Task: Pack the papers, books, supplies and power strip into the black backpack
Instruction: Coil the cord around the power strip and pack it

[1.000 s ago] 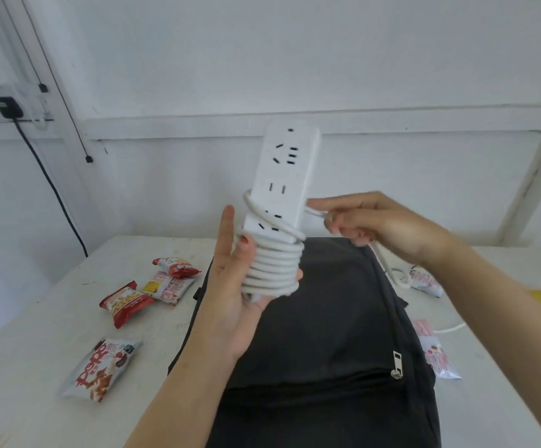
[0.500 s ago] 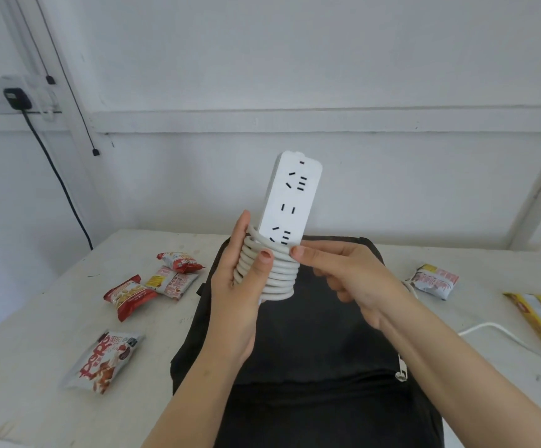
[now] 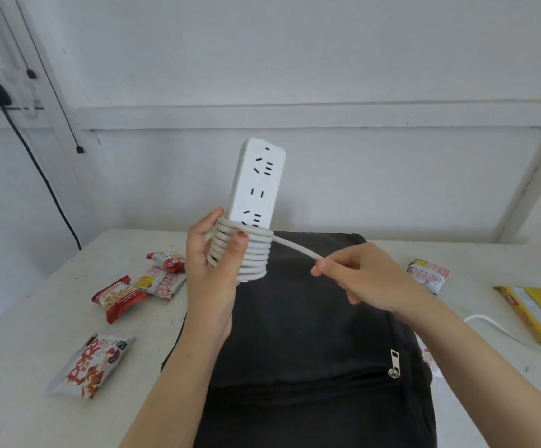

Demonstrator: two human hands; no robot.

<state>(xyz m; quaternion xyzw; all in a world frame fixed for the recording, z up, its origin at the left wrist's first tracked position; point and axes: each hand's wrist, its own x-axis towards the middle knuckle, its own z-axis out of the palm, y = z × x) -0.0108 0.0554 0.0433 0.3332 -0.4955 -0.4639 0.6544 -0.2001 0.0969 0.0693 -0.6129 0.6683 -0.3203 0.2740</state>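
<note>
A white power strip [image 3: 257, 185] stands upright above the table, its lower end wrapped in several turns of its own white cord [image 3: 249, 253]. My left hand [image 3: 211, 270] grips the wrapped end, thumb pressed on the coils. My right hand [image 3: 356, 279] pinches the loose cord to the right of the coil, and the stretch between them is taut. The black backpack [image 3: 311, 350] lies flat on the table below both hands, its zipper pull [image 3: 393, 362] at the right.
Snack packets lie left of the backpack: a red one [image 3: 118, 297], two pale ones [image 3: 164, 274] and a white one [image 3: 91, 365]. Another packet [image 3: 427, 274] and a yellow box [image 3: 537, 315] lie to the right. Slack cord [image 3: 495, 328] trails across the table. A wall stands close behind.
My right hand has come round from the front of the coil and pulled the cord out to the right. The coil has gained turns, and the strip has dropped lower.
</note>
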